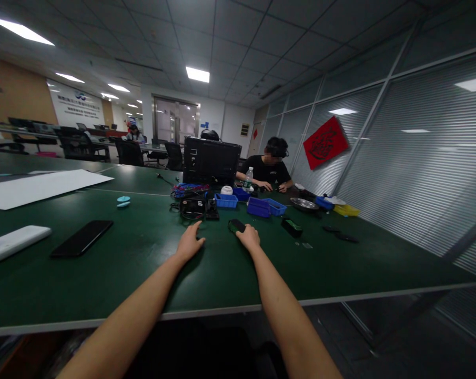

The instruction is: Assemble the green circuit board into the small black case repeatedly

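Note:
My right hand (249,237) is closed on the near end of a small dark oblong object with green on it (235,226), which rests on the green table. Its exact kind is too small to tell. To the left, my left hand (189,243) lies low over the table with thumb and fingers apart, holding nothing. Just beyond that hand are a black boxy device with cables (192,207) and a small black stand-like part (212,209). Right of my right hand sits a black box with green inside or on top (292,227).
Behind stand blue bins (226,200), a baseball (226,190), a bottle (248,176) and a black monitor-like panel (211,162). A phone-like black slab (82,238) and white bar (14,245) lie left. A metal dish (304,204) is at right. Another person (267,171) sits across the table.

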{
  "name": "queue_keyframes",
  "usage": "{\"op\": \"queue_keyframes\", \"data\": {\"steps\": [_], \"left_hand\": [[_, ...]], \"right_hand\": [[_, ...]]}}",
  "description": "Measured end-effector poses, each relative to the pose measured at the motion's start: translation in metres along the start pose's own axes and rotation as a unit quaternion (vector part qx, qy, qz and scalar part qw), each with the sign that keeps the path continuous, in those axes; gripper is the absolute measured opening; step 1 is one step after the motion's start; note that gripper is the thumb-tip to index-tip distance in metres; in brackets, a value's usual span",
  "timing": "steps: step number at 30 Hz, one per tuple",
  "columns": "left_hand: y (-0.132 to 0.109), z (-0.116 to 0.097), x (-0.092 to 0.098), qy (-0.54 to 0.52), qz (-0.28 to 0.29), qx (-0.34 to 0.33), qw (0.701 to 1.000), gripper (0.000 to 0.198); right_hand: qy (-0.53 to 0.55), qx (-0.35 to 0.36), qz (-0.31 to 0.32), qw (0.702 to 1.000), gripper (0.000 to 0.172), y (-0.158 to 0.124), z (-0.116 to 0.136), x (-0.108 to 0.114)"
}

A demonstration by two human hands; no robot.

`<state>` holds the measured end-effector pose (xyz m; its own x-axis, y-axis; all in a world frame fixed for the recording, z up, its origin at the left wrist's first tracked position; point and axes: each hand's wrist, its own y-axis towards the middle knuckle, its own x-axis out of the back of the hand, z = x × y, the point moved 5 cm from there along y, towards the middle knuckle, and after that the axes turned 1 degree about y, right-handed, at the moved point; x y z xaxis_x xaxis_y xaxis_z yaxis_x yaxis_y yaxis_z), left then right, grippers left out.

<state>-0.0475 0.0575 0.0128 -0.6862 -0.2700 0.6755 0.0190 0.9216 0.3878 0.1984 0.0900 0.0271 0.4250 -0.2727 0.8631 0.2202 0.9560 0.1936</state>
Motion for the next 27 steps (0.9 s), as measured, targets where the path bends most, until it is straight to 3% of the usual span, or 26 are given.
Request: {"op": "queue_keyframes", "data": {"steps": [5,11,15,22,27], "left_hand": [[0.000,-0.001,0.001,0.002,0.006,0.002,1.000,0.064],[0.000,-0.001,0.001,0.009,0.006,0.011,1.000,0.064],[0.000,0.000,0.000,0.004,0.004,0.014,1.000,0.063],[0.000,-0.002,0.001,-0.004,0.007,0.022,1.000,0.062],[0.000,0.001,0.000,-0.007,0.003,0.023,1.000,0.062]], "right_hand": [[-0.031,0.016,-0.027,0.999,0.042,-0.007,0.011,0.002],[-0.129,0.124,-0.063,0.982,0.051,-0.031,0.048,-0.007],[-0.111,0.164,-0.043,0.979,0.056,-0.041,0.062,-0.009],[0.001,0.050,0.028,0.998,0.058,-0.023,0.040,-0.007],[-0.008,0.055,0.053,0.997,0.054,-0.022,0.040,-0.016]]}}
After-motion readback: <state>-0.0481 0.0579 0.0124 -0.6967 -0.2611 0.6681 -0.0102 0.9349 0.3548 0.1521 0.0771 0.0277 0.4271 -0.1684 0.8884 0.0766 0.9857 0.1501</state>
